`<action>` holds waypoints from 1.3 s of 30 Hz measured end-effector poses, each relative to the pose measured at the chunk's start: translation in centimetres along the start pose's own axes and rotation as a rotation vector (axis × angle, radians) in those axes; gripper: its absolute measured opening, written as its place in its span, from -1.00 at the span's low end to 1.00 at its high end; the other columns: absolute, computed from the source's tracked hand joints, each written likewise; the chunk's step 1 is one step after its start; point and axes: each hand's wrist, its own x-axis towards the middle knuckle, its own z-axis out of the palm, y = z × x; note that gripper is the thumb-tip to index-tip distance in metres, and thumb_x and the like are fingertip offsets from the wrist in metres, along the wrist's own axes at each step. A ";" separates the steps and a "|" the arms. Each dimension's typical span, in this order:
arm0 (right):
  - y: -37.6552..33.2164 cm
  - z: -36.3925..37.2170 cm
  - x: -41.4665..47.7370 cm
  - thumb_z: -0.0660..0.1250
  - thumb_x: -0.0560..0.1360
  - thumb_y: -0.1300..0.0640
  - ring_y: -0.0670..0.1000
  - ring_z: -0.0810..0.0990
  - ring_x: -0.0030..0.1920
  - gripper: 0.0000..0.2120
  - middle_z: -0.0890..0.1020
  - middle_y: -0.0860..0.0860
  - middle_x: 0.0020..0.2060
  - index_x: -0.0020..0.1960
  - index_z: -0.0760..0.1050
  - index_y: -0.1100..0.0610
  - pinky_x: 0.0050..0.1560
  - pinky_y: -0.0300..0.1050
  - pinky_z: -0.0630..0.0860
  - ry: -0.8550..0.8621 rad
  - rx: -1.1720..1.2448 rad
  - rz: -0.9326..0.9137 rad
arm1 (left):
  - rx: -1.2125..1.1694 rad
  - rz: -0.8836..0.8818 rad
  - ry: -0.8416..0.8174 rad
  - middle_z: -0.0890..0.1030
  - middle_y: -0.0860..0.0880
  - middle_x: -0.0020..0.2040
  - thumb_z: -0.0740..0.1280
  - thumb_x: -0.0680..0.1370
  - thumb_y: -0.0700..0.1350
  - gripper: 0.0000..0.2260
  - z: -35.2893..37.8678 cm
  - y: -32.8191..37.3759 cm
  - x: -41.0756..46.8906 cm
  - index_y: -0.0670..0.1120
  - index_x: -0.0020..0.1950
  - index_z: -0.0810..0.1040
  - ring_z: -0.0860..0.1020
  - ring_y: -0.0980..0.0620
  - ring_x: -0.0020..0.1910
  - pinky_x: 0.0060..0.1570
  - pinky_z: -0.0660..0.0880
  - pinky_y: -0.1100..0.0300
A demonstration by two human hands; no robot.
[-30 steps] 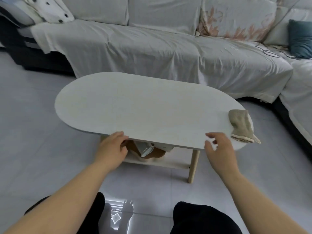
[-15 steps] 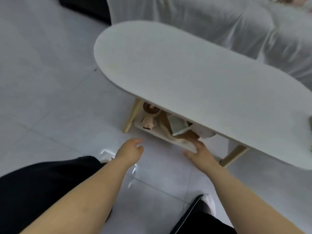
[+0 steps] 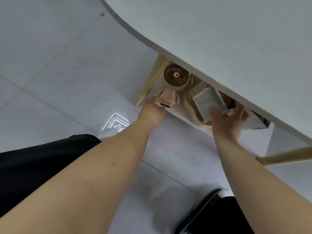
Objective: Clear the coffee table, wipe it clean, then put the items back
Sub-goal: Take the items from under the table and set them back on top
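The white oval coffee table top (image 3: 219, 31) fills the upper right, seen from low at its near edge. On the lower shelf (image 3: 177, 114) stands a small beige desk fan (image 3: 176, 76) with a brown grille. My left hand (image 3: 151, 112) closes around the fan's base. To its right a grey-green soft packet (image 3: 208, 102) lies in a tan round tray (image 3: 186, 105). My right hand (image 3: 228, 122) grips the packet's near end, thumb on top and fingers behind. The far part of the shelf is hidden under the top.
A white paper item with a dark edge (image 3: 253, 123) lies on the shelf right of my right hand. Wooden legs stand at the left (image 3: 148, 83) and right (image 3: 287, 157). My black-trousered knee (image 3: 33, 162) and a shoe (image 3: 202, 211) are on the pale tiled floor.
I have bent much lower and closer to the shelf. Both hands moved from the floor side under the table top; the left reached the fan's base, the right took the packet.
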 end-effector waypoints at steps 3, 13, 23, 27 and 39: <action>-0.2 0.3 0.3 0.35 0.40 -0.03 0.22 0.33 0.30 -0.34 0.30 0.13 0.33 0.39 0.15 0.11 0.23 0.11 0.35 -0.027 -0.092 -0.014 | -0.006 0.061 0.041 0.33 -0.21 0.31 0.20 0.51 -0.18 -0.63 0.6 0.2 1.0 -0.13 0.32 0.30 0.45 -0.21 0.16 0.03 0.39 0.12; -0.6 1.3 0.6 0.38 0.39 0.04 0.09 0.36 0.16 -0.36 0.36 0.09 0.27 0.36 0.17 0.15 0.12 -0.04 0.40 -0.076 0.006 0.051 | -0.094 -0.050 0.002 0.20 -0.12 0.47 0.25 0.48 0.02 -0.36 1.3 1.8 3.6 -0.11 0.45 0.03 0.28 -0.11 0.38 0.34 0.29 0.02; 0.6 0.0 -0.5 0.43 0.35 0.15 0.01 0.35 -0.03 -0.39 0.33 -0.02 0.00 0.28 0.20 0.20 0.02 -0.15 0.33 -0.141 0.128 0.093 | -0.371 -0.246 -0.035 0.48 -0.17 0.25 0.37 0.44 -0.09 -0.45 1.7 2.9 2.1 -0.25 0.32 0.23 0.51 -0.12 0.19 0.20 0.47 0.05; 1.3 -0.9 -1.6 0.43 0.35 0.21 0.02 0.41 -0.04 -0.42 0.40 0.00 -0.01 0.25 0.21 0.20 -0.05 -0.15 0.35 -0.207 0.207 0.088 | -0.578 -0.303 -0.148 0.55 -0.19 0.19 0.35 0.44 -0.12 -0.59 1.6 1.1 0.3 -0.27 0.23 0.41 0.56 -0.09 0.10 -0.10 0.54 0.17; 2.0 -8.6 -10.3 0.42 0.37 0.21 0.04 0.52 -0.06 -0.57 0.55 0.06 -0.06 0.17 0.35 0.17 -0.12 -0.15 0.45 -0.534 0.243 0.086 | -0.722 -0.306 -0.374 0.55 -0.06 -0.26 0.21 0.52 -0.26 -0.87 -1.0 0.0 -14.2 -0.13 -0.21 0.47 0.56 0.13 -0.36 -0.31 0.57 0.30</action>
